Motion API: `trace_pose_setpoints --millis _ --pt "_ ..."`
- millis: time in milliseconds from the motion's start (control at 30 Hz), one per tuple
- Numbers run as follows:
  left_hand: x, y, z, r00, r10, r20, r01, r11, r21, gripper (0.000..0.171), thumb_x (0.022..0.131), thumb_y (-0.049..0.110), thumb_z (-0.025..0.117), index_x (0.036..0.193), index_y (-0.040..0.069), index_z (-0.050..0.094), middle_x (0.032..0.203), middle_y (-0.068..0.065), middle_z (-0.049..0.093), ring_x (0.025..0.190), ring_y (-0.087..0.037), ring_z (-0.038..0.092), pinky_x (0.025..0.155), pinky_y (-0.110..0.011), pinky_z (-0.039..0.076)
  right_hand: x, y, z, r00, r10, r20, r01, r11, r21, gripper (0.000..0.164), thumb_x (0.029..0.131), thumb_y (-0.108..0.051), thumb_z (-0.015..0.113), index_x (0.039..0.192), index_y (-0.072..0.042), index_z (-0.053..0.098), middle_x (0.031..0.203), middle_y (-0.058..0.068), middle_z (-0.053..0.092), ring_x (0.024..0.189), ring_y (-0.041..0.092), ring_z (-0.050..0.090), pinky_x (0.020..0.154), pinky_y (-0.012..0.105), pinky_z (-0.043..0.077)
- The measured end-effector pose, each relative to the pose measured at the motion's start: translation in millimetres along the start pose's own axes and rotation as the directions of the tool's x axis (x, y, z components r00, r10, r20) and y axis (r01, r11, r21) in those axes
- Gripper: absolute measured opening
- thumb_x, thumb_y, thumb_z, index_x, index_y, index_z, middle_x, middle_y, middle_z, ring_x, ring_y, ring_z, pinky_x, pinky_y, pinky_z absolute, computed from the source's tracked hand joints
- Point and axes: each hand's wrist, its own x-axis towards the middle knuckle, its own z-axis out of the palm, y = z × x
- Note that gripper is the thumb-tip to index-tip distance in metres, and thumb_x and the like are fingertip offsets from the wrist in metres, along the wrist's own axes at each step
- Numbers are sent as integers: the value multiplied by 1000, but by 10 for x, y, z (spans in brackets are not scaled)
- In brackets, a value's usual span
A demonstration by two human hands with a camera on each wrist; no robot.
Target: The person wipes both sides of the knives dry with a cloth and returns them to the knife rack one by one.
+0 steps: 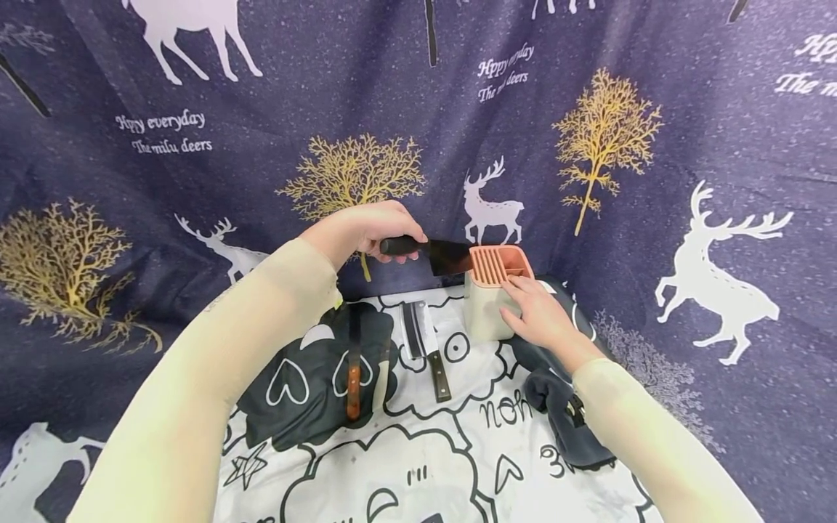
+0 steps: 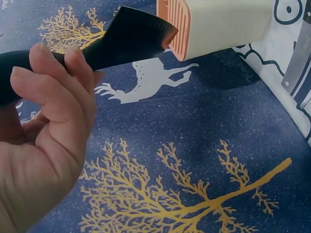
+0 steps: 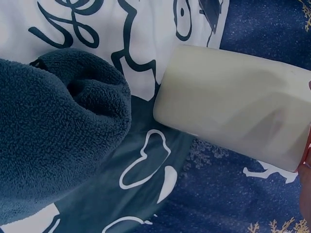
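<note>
My left hand (image 1: 391, 231) grips the black handle (image 1: 400, 245) of a broad dark-bladed kitchen knife (image 1: 450, 258). The blade points right, its far end beside the slotted orange top of a cream knife block (image 1: 487, 312). In the left wrist view, the knife's blade (image 2: 138, 36) overlaps the slotted face of the block (image 2: 218, 29); I cannot tell whether it enters a slot. My right hand (image 1: 539, 312) rests on the block's near right side, fingers at the orange rim and thumb against the wall. Only a sliver of that hand shows in the right wrist view.
On the patterned cloth lie a cleaver (image 1: 439, 378) with a dark handle, a knife with a brown wooden handle (image 1: 353, 392) and a pale-handled utensil (image 1: 381, 385). A dark fleecy cloth (image 1: 569, 428) is bunched at the right. Deer-printed fabric (image 1: 418, 94) hangs behind.
</note>
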Motion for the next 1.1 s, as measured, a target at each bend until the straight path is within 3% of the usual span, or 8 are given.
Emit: trace_pose_setpoints --millis 100,500,767,1100 --pt "54 49 23 1000 -10 7 10 1000 21 26 102 27 61 117 9 72 101 -11 73 66 -16 62 55 -29 48 -1 1 9 1000 10 -2 -10 1000 6 62 93 -28 69 145 2 54 147 25 55 138 45 50 118 57 38" --pt "221 132 77 999 -27 28 26 999 39 26 100 24 60 118 8 68 93 -10 71 58 -14 57 48 -25 44 0 -41 -4 1000 10 -11 -10 1000 15 58 94 -27 69 141 4 58 144 27 58 136 46 52 117 57 39" --pt "241 224 46 998 -36 43 37 999 -17 38 95 19 52 131 16 60 114 -16 70 57 -12 53 45 -23 39 6 -9 18 1000 11 -14 -11 1000 8 57 95 -27 67 141 4 58 144 27 58 136 46 52 116 58 40" --pt "177 313 -37 995 -72 76 67 996 60 31 100 18 51 129 10 59 90 -9 72 50 -10 47 43 -22 33 18 14 53 1000 5 -23 -5 1000 15 58 94 -28 67 141 4 58 143 26 58 135 46 52 117 58 40"
